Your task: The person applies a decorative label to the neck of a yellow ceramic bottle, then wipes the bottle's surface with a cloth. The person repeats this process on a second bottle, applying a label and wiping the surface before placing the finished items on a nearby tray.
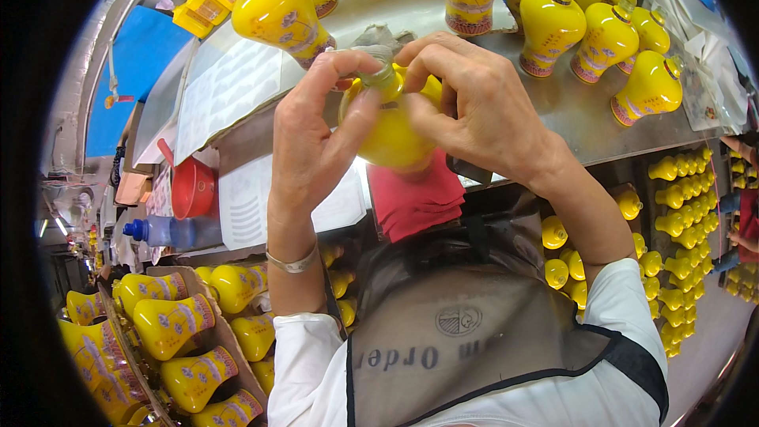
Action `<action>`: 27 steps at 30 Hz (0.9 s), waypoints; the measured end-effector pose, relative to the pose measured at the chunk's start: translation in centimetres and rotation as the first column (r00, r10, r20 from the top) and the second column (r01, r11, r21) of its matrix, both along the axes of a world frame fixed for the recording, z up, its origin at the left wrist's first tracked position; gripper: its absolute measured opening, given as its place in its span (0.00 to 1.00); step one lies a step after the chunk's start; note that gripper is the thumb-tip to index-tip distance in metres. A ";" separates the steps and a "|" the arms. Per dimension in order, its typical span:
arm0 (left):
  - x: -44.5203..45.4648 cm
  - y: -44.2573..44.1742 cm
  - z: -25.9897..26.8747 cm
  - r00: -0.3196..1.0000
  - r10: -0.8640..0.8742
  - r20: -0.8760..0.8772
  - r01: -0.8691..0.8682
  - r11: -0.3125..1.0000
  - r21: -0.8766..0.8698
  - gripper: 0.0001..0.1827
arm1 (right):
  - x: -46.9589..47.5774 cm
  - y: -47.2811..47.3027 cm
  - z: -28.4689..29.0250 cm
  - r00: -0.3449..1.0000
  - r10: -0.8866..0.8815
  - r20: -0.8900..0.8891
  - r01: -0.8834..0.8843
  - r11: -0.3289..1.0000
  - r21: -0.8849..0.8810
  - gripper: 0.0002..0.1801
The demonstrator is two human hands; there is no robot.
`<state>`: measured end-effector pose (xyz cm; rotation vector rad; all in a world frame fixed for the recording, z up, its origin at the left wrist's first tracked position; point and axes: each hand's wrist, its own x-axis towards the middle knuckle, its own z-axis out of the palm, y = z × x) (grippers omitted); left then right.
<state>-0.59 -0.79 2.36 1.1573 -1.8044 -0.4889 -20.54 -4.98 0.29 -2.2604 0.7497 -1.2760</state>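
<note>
A glossy yellow vase-shaped bottle with a bare clear glass neck is between my hands, its mouth tipped away from me. My left hand wraps thumb and forefinger around the neck. On the other side, my right hand has its fingers at the neck and shoulder, its thumb blurred against the yellow surface. A small dark mark shows at the neck's base, too blurred to make out. Below the bottle lies a folded red cloth. A crumpled grey cloth sits just behind the neck.
Several decorated yellow bottles stand on the metal table. Printed sheets lie left, near a red dipper and a blue-capped bottle. A cardboard box of bottles is lower left; rows of yellow bottles stand right.
</note>
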 end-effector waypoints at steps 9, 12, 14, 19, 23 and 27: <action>-0.2 -0.1 0.0 1.000 0.007 0.003 -0.007 1.000 -0.016 0.10 | 0.2 0.3 0.2 0.997 -0.053 -0.059 0.050 0.997 -0.052 0.10; -0.3 0.0 0.1 1.000 0.007 0.001 -0.007 1.000 -0.011 0.10 | 0.3 0.5 0.3 0.992 -0.100 -0.078 0.095 0.993 -0.071 0.09; -0.3 0.0 0.1 1.000 0.006 0.000 -0.006 1.000 -0.005 0.10 | 0.4 0.6 0.3 0.991 -0.110 -0.079 0.105 0.993 -0.061 0.08; -0.3 0.0 0.1 1.000 -0.001 -0.006 0.001 1.000 -0.015 0.09 | 0.4 0.6 0.1 0.995 -0.095 -0.033 0.094 0.995 -0.045 0.07; -0.3 -0.1 0.1 1.000 0.000 -0.009 0.000 1.000 -0.006 0.09 | 0.4 0.6 0.0 0.995 -0.102 -0.019 0.101 0.993 -0.056 0.07; -0.4 0.0 0.0 1.000 0.006 -0.015 -0.006 1.000 -0.009 0.09 | 0.3 0.7 -0.1 0.993 -0.114 -0.011 0.113 0.992 -0.058 0.07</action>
